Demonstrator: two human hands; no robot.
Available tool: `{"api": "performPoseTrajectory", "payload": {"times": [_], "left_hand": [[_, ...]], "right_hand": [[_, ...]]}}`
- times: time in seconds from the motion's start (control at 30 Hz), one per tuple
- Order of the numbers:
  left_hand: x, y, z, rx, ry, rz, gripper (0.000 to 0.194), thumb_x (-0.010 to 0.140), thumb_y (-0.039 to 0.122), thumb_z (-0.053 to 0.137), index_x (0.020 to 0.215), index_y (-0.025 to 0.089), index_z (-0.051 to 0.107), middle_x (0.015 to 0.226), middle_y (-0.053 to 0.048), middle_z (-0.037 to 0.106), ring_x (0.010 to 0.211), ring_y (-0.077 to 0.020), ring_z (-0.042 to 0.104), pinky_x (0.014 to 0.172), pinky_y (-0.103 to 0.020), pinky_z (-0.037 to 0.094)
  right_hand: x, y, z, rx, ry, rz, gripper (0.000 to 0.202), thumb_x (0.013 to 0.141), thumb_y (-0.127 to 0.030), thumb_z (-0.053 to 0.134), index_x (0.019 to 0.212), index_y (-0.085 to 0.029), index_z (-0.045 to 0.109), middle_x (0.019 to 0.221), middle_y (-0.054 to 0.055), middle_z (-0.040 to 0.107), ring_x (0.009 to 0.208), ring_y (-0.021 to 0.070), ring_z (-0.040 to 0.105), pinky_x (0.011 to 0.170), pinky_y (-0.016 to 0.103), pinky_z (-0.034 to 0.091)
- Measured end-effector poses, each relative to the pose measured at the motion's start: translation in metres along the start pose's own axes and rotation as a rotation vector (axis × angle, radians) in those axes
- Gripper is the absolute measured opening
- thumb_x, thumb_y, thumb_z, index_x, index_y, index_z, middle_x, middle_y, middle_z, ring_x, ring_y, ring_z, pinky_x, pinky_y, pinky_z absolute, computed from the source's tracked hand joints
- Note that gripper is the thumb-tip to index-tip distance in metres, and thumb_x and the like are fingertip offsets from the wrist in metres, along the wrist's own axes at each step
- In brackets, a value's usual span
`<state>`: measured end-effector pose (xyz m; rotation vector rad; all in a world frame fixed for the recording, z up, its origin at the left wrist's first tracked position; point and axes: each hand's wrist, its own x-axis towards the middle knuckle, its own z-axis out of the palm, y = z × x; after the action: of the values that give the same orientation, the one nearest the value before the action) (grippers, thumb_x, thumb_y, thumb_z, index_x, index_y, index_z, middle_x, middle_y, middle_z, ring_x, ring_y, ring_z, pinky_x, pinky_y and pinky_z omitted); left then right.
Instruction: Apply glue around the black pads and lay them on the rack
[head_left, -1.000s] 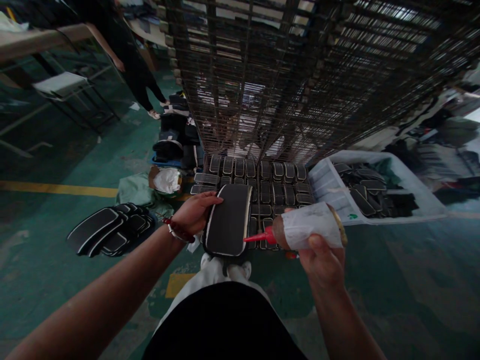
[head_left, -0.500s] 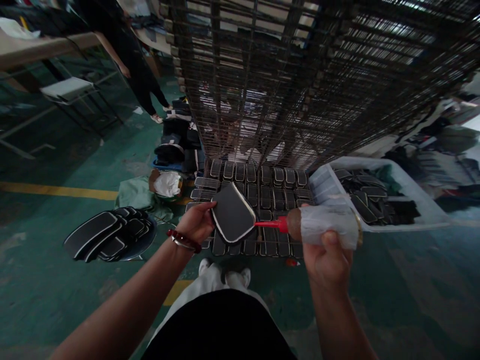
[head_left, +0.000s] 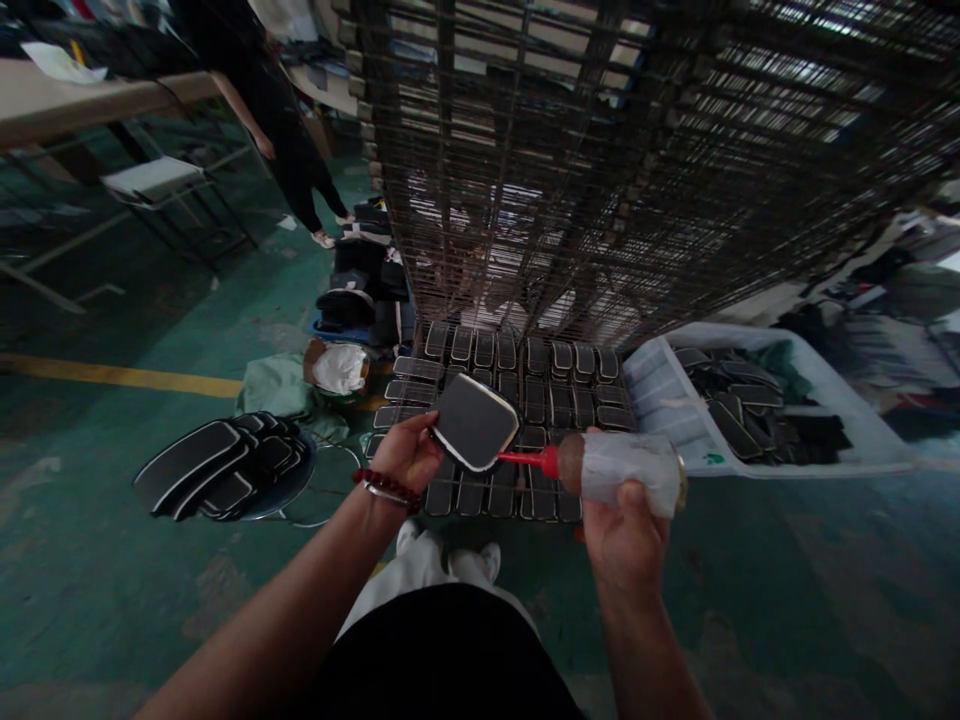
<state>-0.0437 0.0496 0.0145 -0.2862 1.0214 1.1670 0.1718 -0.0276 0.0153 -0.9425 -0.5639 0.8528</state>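
Observation:
My left hand [head_left: 407,452] grips the left edge of a flat black panel [head_left: 474,420] with rounded corners and a whitish line along its border. My right hand [head_left: 628,530] is wrapped round a squeeze bottle [head_left: 622,470], held on its side, with a white wrapping and a long red nozzle [head_left: 529,459]. The nozzle tip points left and meets the panel's lower right edge; whether it presses on it I cannot tell. Beneath the panel, rows of similar black pieces [head_left: 536,400] lie on a wire rack shelf.
A tall stack of wire racks [head_left: 517,180] rises ahead. At right stands a white plastic bin [head_left: 832,410] holding black pieces. Several black panels [head_left: 202,465] lie on a round stool at left. Farther off are a person [head_left: 277,120], a small stool [head_left: 154,180] and a table [head_left: 105,100].
The bottle has shifted left, and its nozzle has passed from the panel's right corner to its lower right edge. The panel has turned slightly in my left hand.

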Motion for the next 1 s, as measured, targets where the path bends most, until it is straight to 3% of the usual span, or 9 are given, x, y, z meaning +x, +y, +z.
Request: {"api": "performPoseTrajectory", "payload": {"times": [0.23, 0.43, 0.6, 0.7, 0.8, 0.9, 1.0], "left_hand": [[-0.001, 0.0, 0.0, 0.007, 0.022, 0.003, 0.032, 0.096, 0.0, 0.042, 0.121, -0.002, 0.06, 0.076, -0.012, 0.076, 0.059, -0.0186, 0.074, 0.064, -0.025, 0.064], [-0.003, -0.001, -0.004, -0.011, 0.014, -0.003, 0.033, 0.094, -0.001, 0.042, 0.12, 0.001, 0.062, 0.08, -0.012, 0.077, 0.06, -0.018, 0.074, 0.066, -0.026, 0.065], [-0.002, -0.001, -0.006, -0.051, 0.019, -0.009, 0.037, 0.092, -0.002, 0.042, 0.123, 0.002, 0.063, 0.08, -0.011, 0.077, 0.06, -0.0184, 0.074, 0.065, -0.027, 0.065], [0.0, 0.001, -0.009, -0.056, 0.016, -0.009, 0.032, 0.094, -0.001, 0.041, 0.117, 0.0, 0.064, 0.073, -0.011, 0.075, 0.06, -0.0184, 0.074, 0.063, -0.025, 0.064], [0.006, 0.006, -0.011, -0.089, 0.017, 0.006, 0.027, 0.094, 0.0, 0.041, 0.107, 0.004, 0.065, 0.068, -0.008, 0.072, 0.058, -0.0173, 0.073, 0.059, -0.023, 0.063], [0.015, 0.011, -0.013, -0.136, 0.015, 0.044, 0.025, 0.095, 0.001, 0.04, 0.098, 0.01, 0.063, 0.069, -0.006, 0.072, 0.059, -0.0156, 0.072, 0.057, -0.022, 0.062], [0.022, 0.013, -0.015, -0.163, 0.012, 0.069, 0.025, 0.094, 0.0, 0.04, 0.091, 0.014, 0.061, 0.066, -0.002, 0.069, 0.058, -0.0141, 0.071, 0.057, -0.022, 0.061]], "right_hand": [[-0.009, 0.009, 0.004, 0.041, 0.026, 0.154, 0.056, 0.068, -0.038, 0.085, 0.12, -0.028, 0.067, 0.113, 0.005, 0.075, 0.106, 0.0276, 0.071, 0.104, 0.053, 0.052], [0.009, -0.002, 0.013, 0.043, 0.046, 0.021, 0.042, 0.078, -0.035, 0.079, 0.117, -0.026, 0.068, 0.115, 0.004, 0.074, 0.115, 0.025, 0.068, 0.107, 0.048, 0.05], [0.005, 0.002, 0.01, 0.015, 0.024, -0.001, 0.049, 0.076, -0.029, 0.079, 0.124, -0.028, 0.065, 0.122, 0.004, 0.072, 0.118, 0.0256, 0.066, 0.105, 0.048, 0.051], [-0.009, 0.013, 0.006, 0.052, 0.027, 0.12, 0.053, 0.073, -0.029, 0.083, 0.123, -0.028, 0.066, 0.119, 0.004, 0.073, 0.11, 0.024, 0.07, 0.1, 0.043, 0.055], [-0.019, 0.024, 0.005, 0.133, 0.053, 0.346, 0.045, 0.074, -0.033, 0.085, 0.115, -0.025, 0.068, 0.109, 0.004, 0.076, 0.102, 0.0218, 0.072, 0.09, 0.037, 0.06], [-0.016, 0.027, 0.006, 0.294, 0.082, 0.647, 0.037, 0.078, -0.037, 0.083, 0.109, -0.023, 0.069, 0.108, 0.004, 0.076, 0.098, 0.0199, 0.072, 0.07, 0.028, 0.062], [-0.001, 0.021, 0.005, 0.459, 0.126, 0.749, 0.038, 0.08, -0.04, 0.082, 0.11, -0.022, 0.067, 0.114, 0.007, 0.074, 0.095, 0.0185, 0.072, 0.052, 0.02, 0.055]]}}
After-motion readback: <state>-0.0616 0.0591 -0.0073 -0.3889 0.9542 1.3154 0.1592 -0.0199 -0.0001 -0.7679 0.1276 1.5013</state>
